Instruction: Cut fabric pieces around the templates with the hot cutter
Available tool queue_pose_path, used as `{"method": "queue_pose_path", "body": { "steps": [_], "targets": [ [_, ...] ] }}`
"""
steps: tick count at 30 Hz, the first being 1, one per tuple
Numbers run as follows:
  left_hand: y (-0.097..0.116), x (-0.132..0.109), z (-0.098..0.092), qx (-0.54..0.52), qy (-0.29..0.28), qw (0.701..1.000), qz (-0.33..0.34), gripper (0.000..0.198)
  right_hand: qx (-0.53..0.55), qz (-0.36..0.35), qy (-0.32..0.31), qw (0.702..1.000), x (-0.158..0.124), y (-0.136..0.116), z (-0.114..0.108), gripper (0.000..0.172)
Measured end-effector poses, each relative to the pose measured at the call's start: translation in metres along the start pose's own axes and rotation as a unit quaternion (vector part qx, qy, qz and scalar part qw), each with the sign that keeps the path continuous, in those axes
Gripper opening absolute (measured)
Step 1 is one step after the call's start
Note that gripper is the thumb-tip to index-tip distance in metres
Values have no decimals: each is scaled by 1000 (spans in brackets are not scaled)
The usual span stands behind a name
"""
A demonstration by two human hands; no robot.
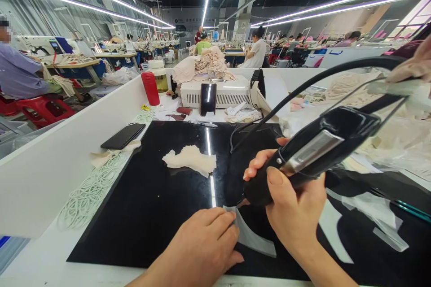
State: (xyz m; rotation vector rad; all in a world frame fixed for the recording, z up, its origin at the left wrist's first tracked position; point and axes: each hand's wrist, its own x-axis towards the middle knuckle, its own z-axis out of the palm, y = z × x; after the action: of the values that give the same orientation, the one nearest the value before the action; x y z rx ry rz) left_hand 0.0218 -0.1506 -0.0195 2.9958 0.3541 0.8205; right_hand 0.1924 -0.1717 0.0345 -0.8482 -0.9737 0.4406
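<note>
My right hand [296,206] is wrapped around a black corded handheld tool [310,148] with a metal plate on its side. The tool slants down to the left, and its narrow tip is at the upper end of a curved, translucent white fabric piece [254,237]. On that same end, the bent fingers of my left hand [208,237] press the piece against the black board [134,215]. Part of the fabric is hidden under these fingers. Further back on the board lies a crumpled cream fabric scrap [191,159].
More white cut pieces [336,233] lie right of my right hand. Left are a dark phone [124,136] and coiled pale green cord [94,188]. A white machine box [232,94] with fabric on top stands behind the board. The tool's black cable [286,98] arches over the right side.
</note>
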Motion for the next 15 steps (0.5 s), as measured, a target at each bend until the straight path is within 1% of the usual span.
{"method": "queue_pose_path", "body": {
  "steps": [8,15],
  "targets": [
    [0,0,2,12,16,1000,5,37,32,11,-1,999,0,1,7,41],
    [0,-1,3,26,5,1000,11,35,18,7,-6,1000,-3,4,7,39]
  ]
}}
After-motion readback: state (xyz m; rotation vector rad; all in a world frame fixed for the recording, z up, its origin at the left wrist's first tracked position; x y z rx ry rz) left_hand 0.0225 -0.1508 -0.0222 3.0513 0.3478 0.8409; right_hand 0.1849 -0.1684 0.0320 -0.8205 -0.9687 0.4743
